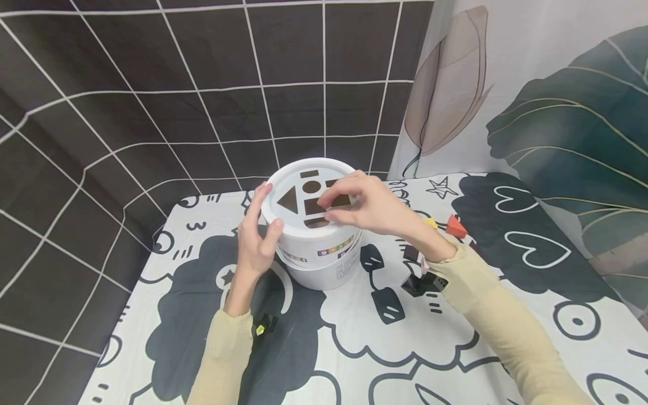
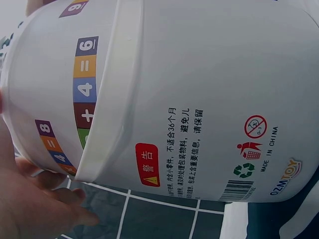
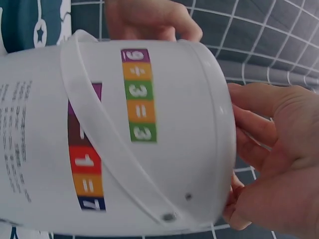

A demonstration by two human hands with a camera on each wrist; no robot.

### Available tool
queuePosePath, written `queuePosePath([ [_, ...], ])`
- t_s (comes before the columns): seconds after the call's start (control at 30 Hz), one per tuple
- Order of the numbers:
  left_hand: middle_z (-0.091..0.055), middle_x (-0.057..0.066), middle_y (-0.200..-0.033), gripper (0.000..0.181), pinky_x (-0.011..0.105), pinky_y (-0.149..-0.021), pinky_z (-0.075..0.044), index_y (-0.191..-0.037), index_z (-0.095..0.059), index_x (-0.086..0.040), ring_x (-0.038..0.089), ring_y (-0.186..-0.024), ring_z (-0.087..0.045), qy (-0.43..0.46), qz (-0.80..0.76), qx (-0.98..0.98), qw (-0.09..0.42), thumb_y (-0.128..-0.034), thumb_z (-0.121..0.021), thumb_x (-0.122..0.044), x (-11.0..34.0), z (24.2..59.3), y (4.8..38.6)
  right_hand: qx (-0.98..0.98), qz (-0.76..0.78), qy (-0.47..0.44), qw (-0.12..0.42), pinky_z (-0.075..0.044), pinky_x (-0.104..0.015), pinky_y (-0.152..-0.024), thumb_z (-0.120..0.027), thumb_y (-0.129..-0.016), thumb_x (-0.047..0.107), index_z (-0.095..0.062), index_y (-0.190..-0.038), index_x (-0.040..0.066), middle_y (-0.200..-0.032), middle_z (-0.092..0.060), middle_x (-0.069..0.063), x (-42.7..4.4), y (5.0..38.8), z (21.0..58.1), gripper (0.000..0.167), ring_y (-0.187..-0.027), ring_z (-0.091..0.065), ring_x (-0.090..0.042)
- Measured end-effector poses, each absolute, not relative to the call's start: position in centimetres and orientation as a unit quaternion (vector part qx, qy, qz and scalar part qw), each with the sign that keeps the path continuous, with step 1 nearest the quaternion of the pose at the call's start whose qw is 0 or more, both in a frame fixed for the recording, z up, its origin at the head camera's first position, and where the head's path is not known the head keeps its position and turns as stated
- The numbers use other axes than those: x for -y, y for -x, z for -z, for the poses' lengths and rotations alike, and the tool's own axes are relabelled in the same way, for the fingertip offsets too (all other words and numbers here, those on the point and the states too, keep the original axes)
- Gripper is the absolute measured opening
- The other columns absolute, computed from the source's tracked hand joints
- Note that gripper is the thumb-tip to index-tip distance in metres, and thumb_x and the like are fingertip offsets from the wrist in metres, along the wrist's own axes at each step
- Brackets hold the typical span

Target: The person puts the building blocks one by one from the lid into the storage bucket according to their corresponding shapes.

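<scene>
On the head feed I see the white bucket [image 1: 316,275] at the far middle of the counter [image 1: 349,343], its lid [image 1: 293,181] cut with shaped holes. The left hand [image 1: 255,236] spreads along the lid's left edge; the right hand [image 1: 374,205] curves over its right side, and I can't tell whether it pinches anything. A red block [image 1: 456,226] lies farther right.

My left wrist feed shows the bucket's red warning label [image 2: 148,164]; my right, its handle [image 3: 107,152].
</scene>
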State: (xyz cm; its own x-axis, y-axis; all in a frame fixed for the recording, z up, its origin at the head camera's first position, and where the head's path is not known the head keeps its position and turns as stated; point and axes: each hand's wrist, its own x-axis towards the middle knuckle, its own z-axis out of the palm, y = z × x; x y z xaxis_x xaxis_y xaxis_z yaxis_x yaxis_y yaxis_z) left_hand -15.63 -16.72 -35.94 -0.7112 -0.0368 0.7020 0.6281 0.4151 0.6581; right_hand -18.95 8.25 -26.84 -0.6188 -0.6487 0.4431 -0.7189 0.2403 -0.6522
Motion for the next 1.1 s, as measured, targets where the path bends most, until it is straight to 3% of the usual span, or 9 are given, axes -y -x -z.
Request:
queuePosePath([
  [0.4, -0.047, 0.018, -0.149, 0.066, 0.049, -0.114, -0.030, -0.141, -0.052, 0.002, 0.031, -0.138, -0.043, 0.190, 0.504, 0.771, 0.339, -0.0861, -0.052, -0.033, 16.7, 36.0, 15.8, 0.832, -0.460, -0.306, 0.038, -0.039, -0.049, -0.099, -0.074, -0.089, 0.006, -0.075, -0.108, 0.005, -0.105, -0.072, -0.005, -14.5, 19.0, 27.3, 0.020, -0.108, -0.059, -0.019],
  [0.83, -0.047, 0.018, -0.149, 0.066, 0.049, -0.115, -0.029, -0.142, -0.051, 0.002, 0.031, -0.139, -0.042, 0.190, 0.504, 0.772, 0.338, -0.0857, -0.052, -0.033, 16.7, 36.1, 15.8, 0.886, -0.421, -0.189, 0.040, -0.038, -0.051, -0.094, -0.073, -0.090, 0.013, -0.074, -0.111, 0.005, -0.114, -0.070, -0.011, -20.5, 17.5, 30.1, 0.022, -0.114, -0.052, -0.027],
  [1.1, -0.048, 0.018, -0.149, 0.066, 0.048, -0.115, -0.028, -0.142, -0.052, 0.002, 0.030, -0.140, -0.041, 0.193, 0.505, 0.771, 0.337, -0.0851, -0.052, -0.031, 16.8, 36.1, 15.8, 0.905, -0.396, -0.151, 0.045, -0.043, -0.040, -0.078, -0.074, -0.091, 0.015, -0.072, -0.114, 0.005, -0.116, -0.069, -0.015, -23.9, 16.1, 32.6, 0.026, -0.101, -0.055, -0.029],
])
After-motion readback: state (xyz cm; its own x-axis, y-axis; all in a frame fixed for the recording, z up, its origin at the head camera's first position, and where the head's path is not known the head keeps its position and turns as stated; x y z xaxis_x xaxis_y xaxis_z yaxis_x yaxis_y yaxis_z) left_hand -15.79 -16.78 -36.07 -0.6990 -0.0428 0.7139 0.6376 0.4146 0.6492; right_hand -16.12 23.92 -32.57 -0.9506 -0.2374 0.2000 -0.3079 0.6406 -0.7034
